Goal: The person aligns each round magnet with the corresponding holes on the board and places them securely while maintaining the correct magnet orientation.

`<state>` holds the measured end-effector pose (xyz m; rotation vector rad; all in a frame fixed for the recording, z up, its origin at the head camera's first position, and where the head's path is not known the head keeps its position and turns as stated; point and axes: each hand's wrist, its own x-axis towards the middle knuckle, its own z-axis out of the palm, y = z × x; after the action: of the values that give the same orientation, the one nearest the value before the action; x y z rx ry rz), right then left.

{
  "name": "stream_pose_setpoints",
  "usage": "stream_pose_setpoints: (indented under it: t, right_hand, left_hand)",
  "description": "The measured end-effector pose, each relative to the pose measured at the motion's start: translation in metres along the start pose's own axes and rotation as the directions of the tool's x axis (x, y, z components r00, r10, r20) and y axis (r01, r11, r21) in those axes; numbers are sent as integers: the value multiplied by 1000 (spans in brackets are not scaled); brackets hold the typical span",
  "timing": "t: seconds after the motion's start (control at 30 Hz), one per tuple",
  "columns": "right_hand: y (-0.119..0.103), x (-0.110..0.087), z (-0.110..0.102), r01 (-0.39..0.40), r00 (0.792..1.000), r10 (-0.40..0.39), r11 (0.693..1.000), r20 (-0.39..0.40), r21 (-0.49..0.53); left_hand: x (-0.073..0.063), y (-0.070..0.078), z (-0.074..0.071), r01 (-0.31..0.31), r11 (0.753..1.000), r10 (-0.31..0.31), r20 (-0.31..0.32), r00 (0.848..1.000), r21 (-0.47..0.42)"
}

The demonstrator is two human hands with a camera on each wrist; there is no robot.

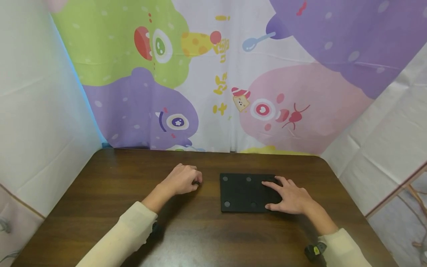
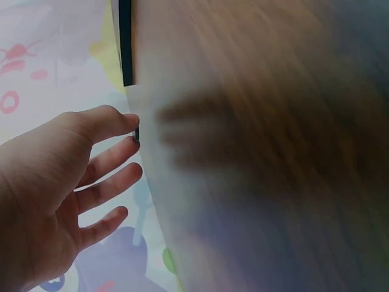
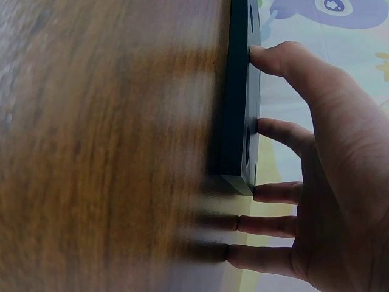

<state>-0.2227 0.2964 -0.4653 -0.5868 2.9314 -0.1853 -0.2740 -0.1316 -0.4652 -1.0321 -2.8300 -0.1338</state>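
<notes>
A flat black rectangular board lies on the table in the head view, with several round spots on its upper face. Three of these look pale grey; another near the front edge is darker. My right hand rests at the board's right end, fingers spread. In the right wrist view its thumb and forefinger touch the board's face, and other fingertips reach past its end. Left of the board, above the table, my left hand pinches a small thin dark piece between thumb and forefinger, mostly hidden by the fingertips.
The brown wooden table has its far edge against a printed curtain with cartoon figures. White sheets hang on both sides. A dark device sits at the right wrist.
</notes>
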Motion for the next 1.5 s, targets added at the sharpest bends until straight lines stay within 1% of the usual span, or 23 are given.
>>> stream_pose_setpoints:
  t: [0.2, 0.5, 0.87, 1.17, 1.37, 1.5]
  right_hand:
    - [0, -1, 0, 0, 1000, 0, 1000, 6, -2]
    - [1, 0, 0, -3, 1000, 3, 1000, 11, -6]
    - [1, 1, 0, -2, 1000, 2, 1000, 14, 0]
    - [1, -1, 0, 0, 1000, 0, 1000, 8, 1]
    - [1, -1, 1, -4, 1000, 4, 1000, 10, -1]
    - [1, 0, 0, -6, 1000, 6, 1000, 10, 1]
  left_hand:
    - [4, 6, -1, -6, 1000, 6, 4, 1000, -11]
    - [12, 18, -4, -45, 999, 45, -24, 999, -11]
    - [20, 30, -6, -50, 998, 50, -11, 999, -24]
    - [27, 43, -7, -78, 997, 78, -9, 997, -16]
    - [33, 51, -9, -97, 995, 97, -18, 995, -4]
    - [36, 57, -9, -106, 994, 105, -17, 994, -24]
